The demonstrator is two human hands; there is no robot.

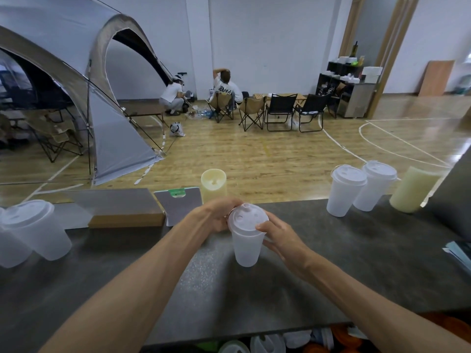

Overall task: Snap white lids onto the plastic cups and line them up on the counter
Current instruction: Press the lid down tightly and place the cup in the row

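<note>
Both hands on one cup at bench centre: left hand grip curled round the white lid rim, right hand grip pinching lid edge and cup wall. Two lidded cups far right, touching; more lidded cups far left.

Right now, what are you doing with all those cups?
A person is putting a white lid on a frosted plastic cup at the middle of the dark counter. The left hand grips the lid's far edge, and the right hand holds the cup's side with its thumb on the lid's rim. Two lidded cups stand side by side on the right, and more lidded cups stand at the far left.
</note>
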